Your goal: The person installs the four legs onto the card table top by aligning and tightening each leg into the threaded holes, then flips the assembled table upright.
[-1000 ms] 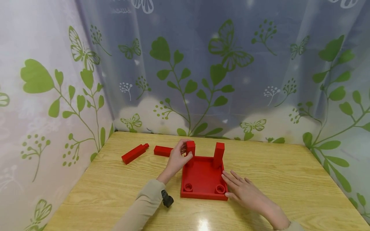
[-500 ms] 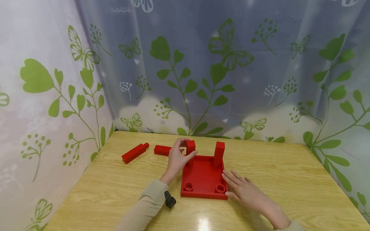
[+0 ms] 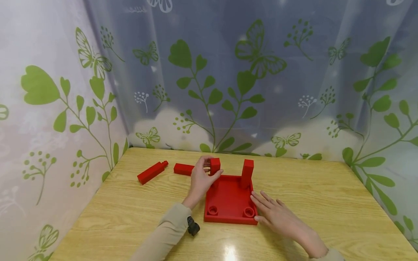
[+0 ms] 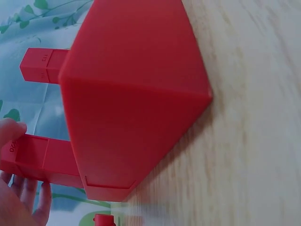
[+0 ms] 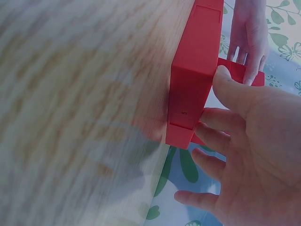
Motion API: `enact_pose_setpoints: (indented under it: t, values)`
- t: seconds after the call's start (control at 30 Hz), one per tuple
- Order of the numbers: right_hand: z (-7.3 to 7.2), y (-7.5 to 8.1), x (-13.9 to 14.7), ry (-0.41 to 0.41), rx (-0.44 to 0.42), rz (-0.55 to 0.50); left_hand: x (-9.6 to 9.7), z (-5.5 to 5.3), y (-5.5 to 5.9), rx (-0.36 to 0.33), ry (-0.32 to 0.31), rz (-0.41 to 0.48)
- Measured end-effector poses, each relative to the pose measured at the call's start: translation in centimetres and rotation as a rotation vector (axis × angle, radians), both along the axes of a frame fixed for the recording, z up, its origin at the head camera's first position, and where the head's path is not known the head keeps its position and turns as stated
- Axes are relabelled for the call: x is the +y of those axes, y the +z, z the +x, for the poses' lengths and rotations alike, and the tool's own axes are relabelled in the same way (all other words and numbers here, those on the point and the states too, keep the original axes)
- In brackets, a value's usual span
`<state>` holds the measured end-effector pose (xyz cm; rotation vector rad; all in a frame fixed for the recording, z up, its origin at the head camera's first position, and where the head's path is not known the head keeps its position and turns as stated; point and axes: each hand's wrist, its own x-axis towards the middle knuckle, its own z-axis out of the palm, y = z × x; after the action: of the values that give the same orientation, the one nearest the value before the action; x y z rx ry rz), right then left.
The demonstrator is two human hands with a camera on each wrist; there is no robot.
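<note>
A square red tray-like base [image 3: 230, 199] with a raised rim lies on the table. Two square red legs stand upright at its far corners. My left hand [image 3: 200, 179] grips the far-left leg [image 3: 214, 165] near its top, thumb on the near side and fingers behind. In the left wrist view the held leg [image 4: 51, 157] meets the base at its corner. My right hand [image 3: 277, 217] rests with fingers spread against the base's right rim. The far-right leg [image 3: 247, 174] stands untouched. Round sockets [image 3: 213, 210] show at both near corners.
Left of the base lie two loose red legs. One [image 3: 151, 173] has a knobbed end pointing right; the other [image 3: 183, 169] is partly hidden behind my left hand. A patterned curtain [image 3: 209, 90] closes off the table's [image 3: 313, 188] back and sides.
My left hand has shifted slightly right, its thumb reaching farther across the far-left leg. My right hand and the base have stayed in place.
</note>
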<state>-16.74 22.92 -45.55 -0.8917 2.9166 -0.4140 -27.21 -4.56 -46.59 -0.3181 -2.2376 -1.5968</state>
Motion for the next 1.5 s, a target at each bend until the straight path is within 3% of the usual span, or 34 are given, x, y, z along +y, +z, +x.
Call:
enact_pose_setpoints:
  t: [0.5,0.83,0.93,1.03,1.17,1.3,1.5]
  values:
    - [0.1,0.1,0.0,0.007,0.025,0.0,-1.0,0.1,-0.2,-0.021,-0.123,0.046]
    - [0.1,0.2,-0.1,0.009,0.015,0.003,-1.6,-0.2,-0.5,-0.004,-0.248,0.084]
    - [0.1,0.2,-0.1,0.01,0.011,0.004,-1.7,0.0,-0.1,-0.009,-0.277,0.096]
    - [0.1,0.2,-0.1,0.01,0.011,0.005,-2.0,1.1,1.4,-0.042,-0.31,0.093]
    - [0.1,0.1,0.0,0.009,0.012,0.005,-2.2,1.0,1.2,-0.073,-0.338,0.096]
    - [0.2,0.1,-0.1,0.015,0.015,0.001,-2.0,-0.2,-0.5,-0.045,-0.304,0.092]
    - [0.1,0.1,-0.1,0.018,0.028,0.004,-1.3,0.1,-0.6,-0.028,-0.113,0.064]
